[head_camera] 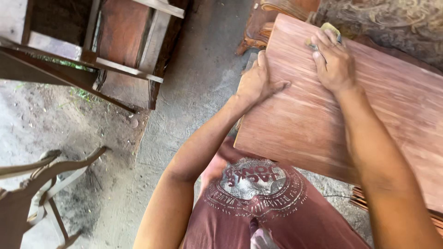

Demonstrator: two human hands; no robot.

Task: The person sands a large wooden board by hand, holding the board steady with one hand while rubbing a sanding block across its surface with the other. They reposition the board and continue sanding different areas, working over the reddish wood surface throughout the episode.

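- Head view: a big reddish wooden board (350, 106) is lying flat in front of the person, and it is filling the right side of the picture.
- The right hand (333, 62) is pressing down on the board, near its far corner.
- That hand is lying almost flat, with the fingers bending a little over a small yellowish sanding pad (326, 31).
- The pad is sitting on the board at the far edge, and only a bit of it is peeking out past the fingertips.
- The left hand (255, 82) is resting on the left edge of the board, just beside the right hand.
- The left hand is lying open; its thumb is lying on top of the board and its fingers are wrapping over the edge, so it is gripping the board's side.
- Both bare arms are reaching out from the bottom of the picture to the board.
- A carved wooden piece (277, 14) is standing behind the far corner of the board.
- A dark wooden frame (115, 50) is standing well to the left of the board.
- A curved chair part (41, 184) is sitting far to the left of the board, low down, on the dusty ground (194, 92).
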